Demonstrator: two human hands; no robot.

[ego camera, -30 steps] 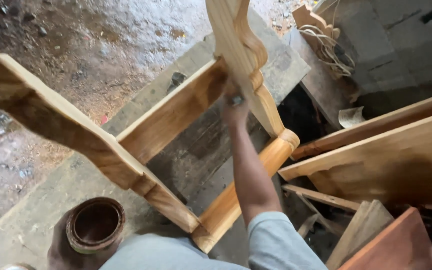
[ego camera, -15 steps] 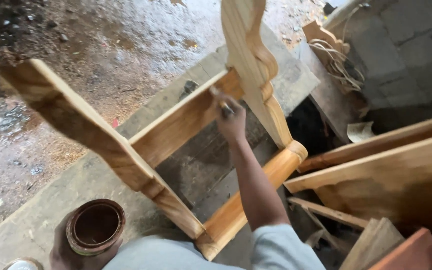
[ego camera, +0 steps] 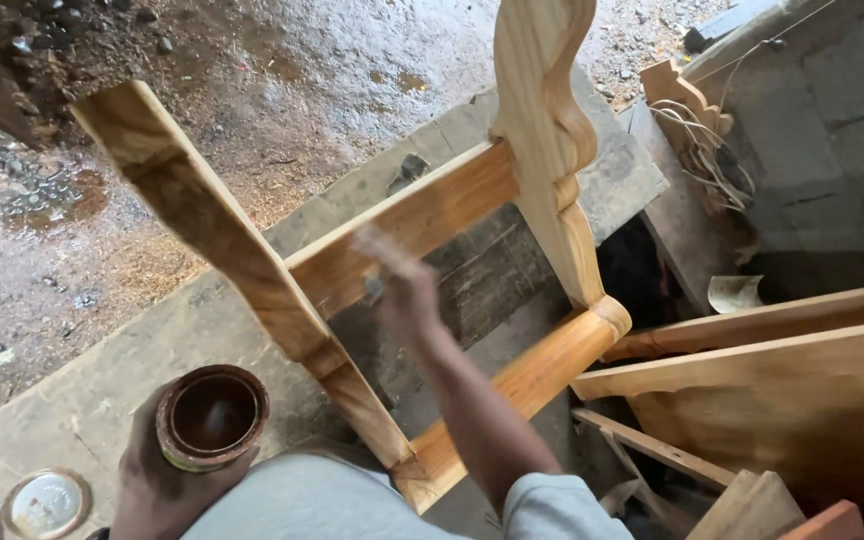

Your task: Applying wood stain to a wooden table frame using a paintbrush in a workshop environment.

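The step in hand looks like brushing finish onto a wooden frame [ego camera: 372, 250] that stands on a worn grey worktop [ego camera: 102, 390]. The right hand [ego camera: 404, 290] is up against the frame's crossbar [ego camera: 422, 215], its grip clenched around a small brush [ego camera: 372, 250] that shows only as a blur, so the bristles cannot be made out. The left hand [ego camera: 157, 480] wraps around a round tin [ego camera: 212, 415] of dark brown liquid, held low near the person's lap, just beside the frame's slanted rail [ego camera: 212, 240]. A carved upright post [ego camera: 547, 130] rises from the far end of the crossbar, and a rounded, glossier bar [ego camera: 522, 385] runs along the bottom. The next move would probably call for steady strokes along the crossbar's grain, with the tin kept level and close enough for dipping. The slanted rail sits between tin and brush and could get in the way of the arm. A round lid [ego camera: 44, 505] lies on the worktop near the left hand. Wooden boards [ego camera: 772, 400] lean to the right, beside a grey block wall [ego camera: 832, 120], with wet gravelly ground [ego camera: 152, 60] beyond.
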